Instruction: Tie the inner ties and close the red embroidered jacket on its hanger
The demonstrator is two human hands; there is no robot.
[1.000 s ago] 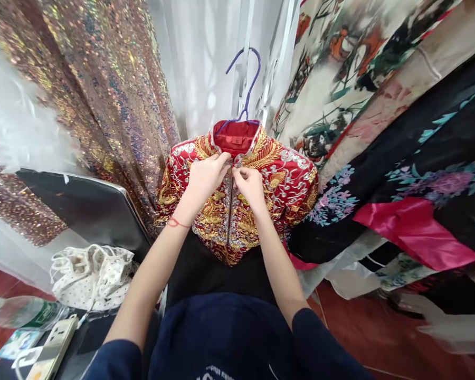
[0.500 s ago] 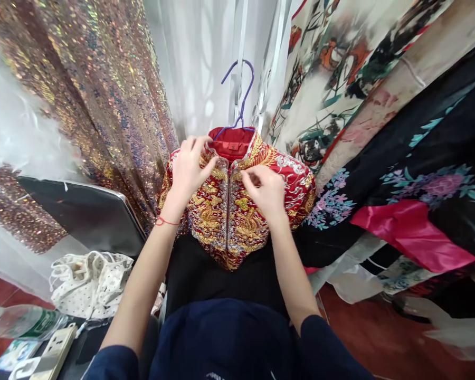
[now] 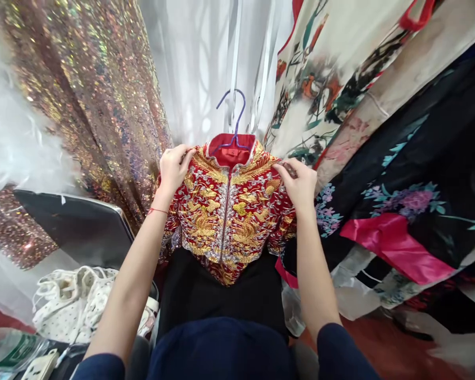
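Observation:
A red jacket (image 3: 227, 216) with heavy gold and silver embroidery hangs in front of me on a purple hanger (image 3: 233, 119). Its front is closed down the middle. My left hand (image 3: 173, 168) grips the jacket's left shoulder. My right hand (image 3: 298, 182) grips the right shoulder. A red thread circles my left wrist. Below the jacket lies black fabric (image 3: 221, 295).
Sequined iridescent cloth (image 3: 91, 89) hangs at the left, white sheer curtain (image 3: 198, 63) behind. Printed robes (image 3: 340, 68) and a black floral garment with pink lining (image 3: 411, 221) hang at the right. A dark chair (image 3: 75, 227), a white dotted bag (image 3: 79, 301) and a plastic bottle (image 3: 8, 351) sit lower left.
Both hands left the collar fastening at the jacket's centre and moved outward to its shoulders. The view tilted slightly, so the jacket sits lower in the frame.

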